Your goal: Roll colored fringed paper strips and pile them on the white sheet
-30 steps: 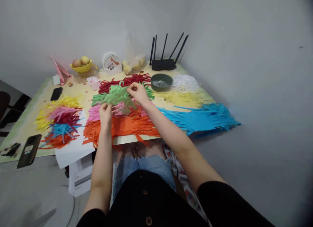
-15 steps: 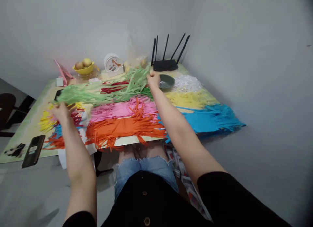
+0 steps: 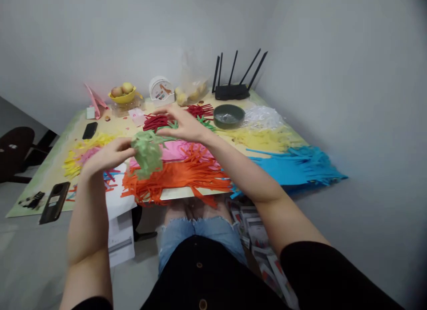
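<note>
My left hand (image 3: 111, 155) is closed on a light green bundle of paper strips (image 3: 147, 153), which hangs bunched above the table. Just above and to the right, my right hand (image 3: 182, 125) is open, thumb and fingers apart, near the top of that bundle. Beneath them lie pink fringed paper (image 3: 173, 150) and orange fringed paper (image 3: 176, 175) along the table's front edge. Dark red strips (image 3: 156, 122) and some darker green strips show behind my right hand, partly covered by it. Yellow strips (image 3: 71, 161) spread left of my left hand.
Blue fringed paper (image 3: 283, 167), pale yellow strips (image 3: 260, 138) and white strips (image 3: 263, 117) lie on the right. Behind stand a dark bowl (image 3: 228, 116), a black router (image 3: 232, 91) and a yellow fruit basket (image 3: 122, 98). A phone (image 3: 55, 202) rests at the left edge.
The light green strips, stretched between both hands earlier, are now gathered into a bunch at my left hand. My hands have come closer together, and my right hand has opened.
</note>
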`<state>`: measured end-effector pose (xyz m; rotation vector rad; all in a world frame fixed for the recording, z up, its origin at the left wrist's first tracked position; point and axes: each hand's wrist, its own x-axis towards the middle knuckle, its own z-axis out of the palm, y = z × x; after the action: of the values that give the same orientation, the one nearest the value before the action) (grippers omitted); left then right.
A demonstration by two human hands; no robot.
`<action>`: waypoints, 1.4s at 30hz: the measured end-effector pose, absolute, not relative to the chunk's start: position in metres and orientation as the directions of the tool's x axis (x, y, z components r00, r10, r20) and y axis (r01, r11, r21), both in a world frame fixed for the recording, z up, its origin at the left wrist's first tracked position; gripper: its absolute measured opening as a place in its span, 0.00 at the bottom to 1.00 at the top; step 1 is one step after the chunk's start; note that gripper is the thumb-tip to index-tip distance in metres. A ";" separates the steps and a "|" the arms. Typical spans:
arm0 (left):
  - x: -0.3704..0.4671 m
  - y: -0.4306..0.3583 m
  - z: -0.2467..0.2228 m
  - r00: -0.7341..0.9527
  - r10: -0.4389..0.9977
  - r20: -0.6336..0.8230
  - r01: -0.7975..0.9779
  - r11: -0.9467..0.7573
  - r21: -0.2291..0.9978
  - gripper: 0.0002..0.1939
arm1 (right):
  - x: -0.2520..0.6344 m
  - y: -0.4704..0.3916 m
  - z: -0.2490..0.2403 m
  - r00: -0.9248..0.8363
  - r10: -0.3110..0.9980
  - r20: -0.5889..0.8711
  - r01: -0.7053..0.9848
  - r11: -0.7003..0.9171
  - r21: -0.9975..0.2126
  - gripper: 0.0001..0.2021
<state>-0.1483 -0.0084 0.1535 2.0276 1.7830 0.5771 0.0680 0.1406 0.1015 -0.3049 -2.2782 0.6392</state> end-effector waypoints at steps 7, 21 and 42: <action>-0.107 0.002 0.148 0.426 0.893 -0.146 0.719 -0.237 0.653 0.12 | 0.107 0.075 0.123 -0.869 0.306 0.390 0.075 0.859 -0.506 0.26; -0.064 0.002 0.101 -0.044 0.909 0.415 0.845 -0.188 0.501 0.09 | 0.168 0.078 0.113 -0.500 0.655 0.567 0.246 0.735 -0.632 0.23; -0.079 0.005 0.106 -0.093 0.934 0.345 0.517 -0.251 0.819 0.14 | 0.174 0.083 0.148 -0.696 0.634 0.338 0.426 0.743 -0.517 0.05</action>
<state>-0.0793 0.0047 0.1062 1.7568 1.5758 1.2996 0.1744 0.0829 0.1485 -0.8016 -2.4386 0.5536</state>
